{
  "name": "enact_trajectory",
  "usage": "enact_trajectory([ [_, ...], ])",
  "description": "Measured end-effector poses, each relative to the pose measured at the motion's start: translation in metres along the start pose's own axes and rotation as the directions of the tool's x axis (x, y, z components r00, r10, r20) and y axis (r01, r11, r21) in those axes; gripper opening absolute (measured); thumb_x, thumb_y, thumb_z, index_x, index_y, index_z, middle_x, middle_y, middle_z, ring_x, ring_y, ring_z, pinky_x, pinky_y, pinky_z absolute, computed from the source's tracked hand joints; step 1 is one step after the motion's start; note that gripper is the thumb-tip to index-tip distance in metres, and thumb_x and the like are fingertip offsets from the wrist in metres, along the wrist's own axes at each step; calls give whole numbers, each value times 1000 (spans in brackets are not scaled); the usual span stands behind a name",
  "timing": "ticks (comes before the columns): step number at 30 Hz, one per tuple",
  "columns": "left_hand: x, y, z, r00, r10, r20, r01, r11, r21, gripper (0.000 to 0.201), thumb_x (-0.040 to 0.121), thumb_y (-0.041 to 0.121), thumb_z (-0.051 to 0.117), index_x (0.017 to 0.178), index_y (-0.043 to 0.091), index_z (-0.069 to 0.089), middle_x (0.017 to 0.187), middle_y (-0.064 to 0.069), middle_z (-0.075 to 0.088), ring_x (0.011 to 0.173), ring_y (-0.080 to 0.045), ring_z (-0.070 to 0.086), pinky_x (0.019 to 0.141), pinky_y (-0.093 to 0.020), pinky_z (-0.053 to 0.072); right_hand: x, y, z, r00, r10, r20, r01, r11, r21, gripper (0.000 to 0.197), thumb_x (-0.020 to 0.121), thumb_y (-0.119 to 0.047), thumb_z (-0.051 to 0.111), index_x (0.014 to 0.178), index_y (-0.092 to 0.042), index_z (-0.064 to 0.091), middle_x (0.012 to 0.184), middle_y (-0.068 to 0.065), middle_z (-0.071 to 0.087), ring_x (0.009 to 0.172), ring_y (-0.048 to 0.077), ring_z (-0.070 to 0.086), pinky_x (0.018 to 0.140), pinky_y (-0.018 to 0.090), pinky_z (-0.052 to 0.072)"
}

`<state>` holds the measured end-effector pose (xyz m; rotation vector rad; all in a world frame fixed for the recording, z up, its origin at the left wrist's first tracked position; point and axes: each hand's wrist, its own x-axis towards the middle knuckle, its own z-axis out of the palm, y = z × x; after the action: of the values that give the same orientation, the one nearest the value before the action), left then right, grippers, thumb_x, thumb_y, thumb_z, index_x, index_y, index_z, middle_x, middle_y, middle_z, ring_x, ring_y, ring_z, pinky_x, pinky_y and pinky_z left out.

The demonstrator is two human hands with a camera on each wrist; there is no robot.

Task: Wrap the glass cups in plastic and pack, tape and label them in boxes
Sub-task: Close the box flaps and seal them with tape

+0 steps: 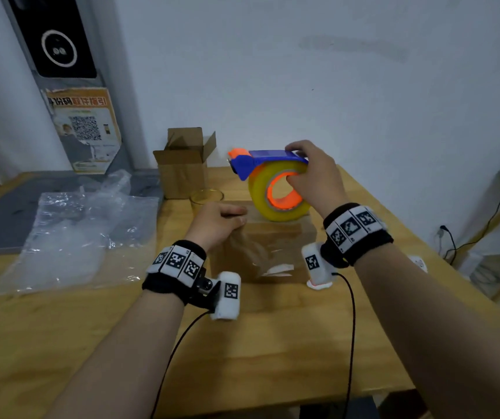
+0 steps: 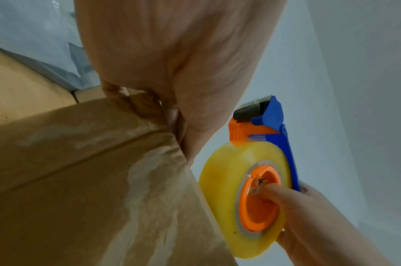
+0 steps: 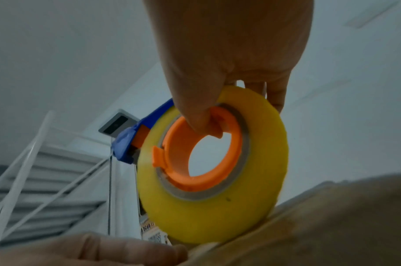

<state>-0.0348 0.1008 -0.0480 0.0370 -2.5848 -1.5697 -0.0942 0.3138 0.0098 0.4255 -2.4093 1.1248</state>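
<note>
Clamped round the tape dispenser (image 1: 268,179), our right hand (image 1: 315,176) has its thumb hooked in the orange core, roll resting on the closed box (image 1: 261,249) mid-tabletop. Our left hand (image 1: 217,223) lies loosely curled on the box's left top edge, holding nothing. One bare glass cup (image 1: 206,196) stands behind.

Risk, as we judge it: tape wrinkling or the box sliding if left-hand pressure slackens.

Writing: poster lettering unreadable.

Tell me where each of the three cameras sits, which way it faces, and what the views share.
Head: worn high, looks forward and down at the table; both forearms, left hand and right hand show.
Left wrist: looks along the left hand pressing the closed box.
Right wrist: looks up along the right hand.
All three share the tape dispenser.
</note>
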Motion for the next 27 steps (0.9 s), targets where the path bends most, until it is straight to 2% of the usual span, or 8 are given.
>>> enact_trajectory([
  [5, -2, -2, -1, 999, -41, 9, 42, 997, -58, 26, 91, 17, 77, 116, 24, 78, 122, 7, 72, 115, -12, 64, 109, -38, 50, -9, 13, 11, 987, 130, -93, -107, 971, 216, 57, 82, 3, 67, 128, -32, 63, 114, -8, 66, 97, 17, 65, 75, 25, 52],
  [9, -7, 9, -6, 998, -53, 41, 56, 997, -54, 20, 92, 14, 75, 108, 27, 77, 120, 4, 70, 116, -15, 62, 105, -33, 50, -16, 22, 18, 972, 166, -164, -114, 951, 286, 62, 86, 7, 65, 135, -31, 63, 128, -7, 66, 111, 11, 62, 77, 8, 48],
  [12, -10, 34, -18, 999, -5, -43, 1, 996, -91, 11, 100, 23, 65, 103, 27, 75, 118, 6, 70, 113, -14, 59, 99, -33, 46, -17, 24, 18, 968, 181, -172, -128, 952, 279, 64, 87, 9, 61, 137, -31, 62, 128, -10, 65, 113, 8, 60, 73, 0, 43],
  [15, -9, 58, -28, 990, 9, -139, -47, 961, -274, 23, 105, 30, 55, 101, 23, 76, 105, 7, 77, 100, -9, 69, 82, -24, 51, -17, 26, 18, 969, 184, -163, -134, 951, 278, 64, 88, 9, 61, 139, -30, 61, 129, -10, 63, 117, 9, 59, 83, 7, 45],
  [17, -10, 70, -32, 994, -92, -58, 65, 930, -362, 35, 107, 42, 47, 103, 22, 76, 97, 9, 80, 89, -7, 73, 68, -27, 43, -17, 27, 19, 970, 178, -163, -130, 955, 268, 64, 89, 8, 61, 139, -30, 60, 132, -7, 63, 120, 11, 58, 88, 14, 47],
  [19, -10, 74, -33, 986, -155, 55, 164, 903, -398, 45, 105, 55, 43, 104, 24, 75, 98, 10, 80, 94, -14, 74, 72, -35, 35, -16, 27, 20, 972, 168, -165, -123, 959, 254, 64, 89, 8, 62, 139, -31, 60, 134, -6, 63, 121, 12, 58, 89, 16, 47],
  [21, -8, 74, -32, 984, -154, 86, 176, 888, -425, 46, 102, 61, 45, 101, 24, 74, 100, 8, 80, 92, -15, 73, 77, -38, 36, -16, 26, 21, 974, 156, -165, -113, 963, 244, 64, 88, 8, 62, 139, -31, 60, 134, -7, 63, 121, 12, 58, 90, 17, 47],
  [27, -4, 75, -32, 979, -169, 114, 203, 847, -492, 36, 99, 58, 57, 100, 26, 73, 99, 8, 80, 87, -13, 70, 74, -35, 37, -17, 26, 20, 974, 159, -161, -117, 962, 245, 64, 89, 8, 62, 141, -30, 58, 135, -6, 62, 122, 13, 58, 96, 23, 51],
])
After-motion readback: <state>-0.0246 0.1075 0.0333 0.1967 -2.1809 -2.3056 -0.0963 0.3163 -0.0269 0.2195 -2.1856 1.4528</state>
